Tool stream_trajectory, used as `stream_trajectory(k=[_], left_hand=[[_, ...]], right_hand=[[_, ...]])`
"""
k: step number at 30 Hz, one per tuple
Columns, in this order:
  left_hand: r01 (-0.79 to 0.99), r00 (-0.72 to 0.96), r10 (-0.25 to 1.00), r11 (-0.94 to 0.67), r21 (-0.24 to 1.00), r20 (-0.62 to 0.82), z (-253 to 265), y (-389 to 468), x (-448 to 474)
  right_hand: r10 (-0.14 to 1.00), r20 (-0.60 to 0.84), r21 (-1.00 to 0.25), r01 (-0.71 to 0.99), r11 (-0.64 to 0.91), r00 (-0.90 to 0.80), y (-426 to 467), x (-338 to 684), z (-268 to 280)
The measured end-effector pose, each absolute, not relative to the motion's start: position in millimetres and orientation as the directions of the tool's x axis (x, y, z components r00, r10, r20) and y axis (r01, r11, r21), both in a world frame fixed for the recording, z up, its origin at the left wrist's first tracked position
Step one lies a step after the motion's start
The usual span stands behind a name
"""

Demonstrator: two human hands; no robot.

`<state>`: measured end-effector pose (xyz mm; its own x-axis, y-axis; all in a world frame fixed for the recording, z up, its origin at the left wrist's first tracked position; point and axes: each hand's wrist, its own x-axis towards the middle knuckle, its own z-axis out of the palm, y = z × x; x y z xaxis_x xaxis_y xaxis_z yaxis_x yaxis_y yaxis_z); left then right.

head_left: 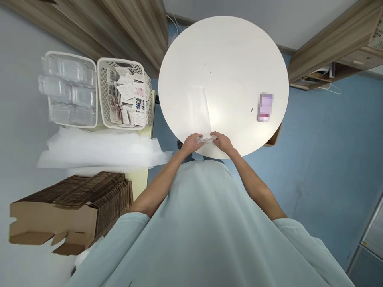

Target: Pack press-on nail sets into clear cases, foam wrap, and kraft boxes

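A thin, translucent white packing sheet (200,108) lies lengthwise on the round white table (230,48), close to its near edge. At the sheet's near end is a small whitish bundle (206,138), apparently folded or rolled; I cannot make out whether something is inside. My left hand (192,143) pinches the left end of this bundle. On its right end, the fingers of my right hand (222,142) are closed too. Both hands are just above the table's near edge.
Left of the table stand a basket of clear plastic boxes (72,89) and a basket of carded small items (127,93). Nearer lie a stack of white sheets (101,149) and folded brown cardboard boxes (72,203). A pixelated pinkish object (265,107) rests on the table's right side.
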<state>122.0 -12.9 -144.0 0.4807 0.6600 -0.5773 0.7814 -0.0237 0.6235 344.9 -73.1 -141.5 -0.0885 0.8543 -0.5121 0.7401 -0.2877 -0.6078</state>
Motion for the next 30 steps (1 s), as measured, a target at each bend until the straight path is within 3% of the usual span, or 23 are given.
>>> stream_trajectory(k=[6,10,15,19,22,25,27,30], left_hand=[[0.866,0.26,0.741,0.104,0.489,-0.619,-155.7,-6.9,126.8],[0.88,0.109,0.741,0.238,0.411,-0.663,-161.9,-3.1,132.3],[0.86,0.04,0.719,0.329,0.39,-0.694,-162.1,0.3,137.0],[0.878,0.033,0.763,0.287,0.383,-0.646,-158.6,0.0,141.9],[0.887,0.171,0.859,0.08,0.456,-0.483,-160.0,-0.2,146.6],[0.828,0.418,0.84,-0.195,0.526,-0.347,-168.1,1.9,149.8],[0.782,0.531,0.78,-0.301,0.546,-0.33,-175.9,3.8,149.5],[0.761,0.59,0.722,-0.348,0.547,-0.362,-185.3,4.6,145.2]], right_hand=[[0.848,-0.531,-0.616,0.685,-0.388,0.003,-53.7,330.5,-149.9],[0.821,-0.566,-0.557,0.699,-0.449,0.076,-40.7,322.2,-160.7],[0.738,-0.644,-0.429,0.703,-0.567,0.201,-27.2,314.1,-169.3],[0.724,-0.641,-0.383,0.711,-0.59,0.254,-23.0,309.7,-167.4],[0.832,-0.514,-0.388,0.809,-0.441,0.208,-23.0,306.6,-163.8],[0.932,-0.363,-0.393,0.907,-0.154,0.001,-23.9,305.6,-163.4],[0.935,-0.328,-0.407,0.914,-0.012,-0.134,-25.6,307.8,-165.9],[0.918,-0.318,-0.439,0.895,0.078,-0.236,-32.5,314.6,-172.8]])
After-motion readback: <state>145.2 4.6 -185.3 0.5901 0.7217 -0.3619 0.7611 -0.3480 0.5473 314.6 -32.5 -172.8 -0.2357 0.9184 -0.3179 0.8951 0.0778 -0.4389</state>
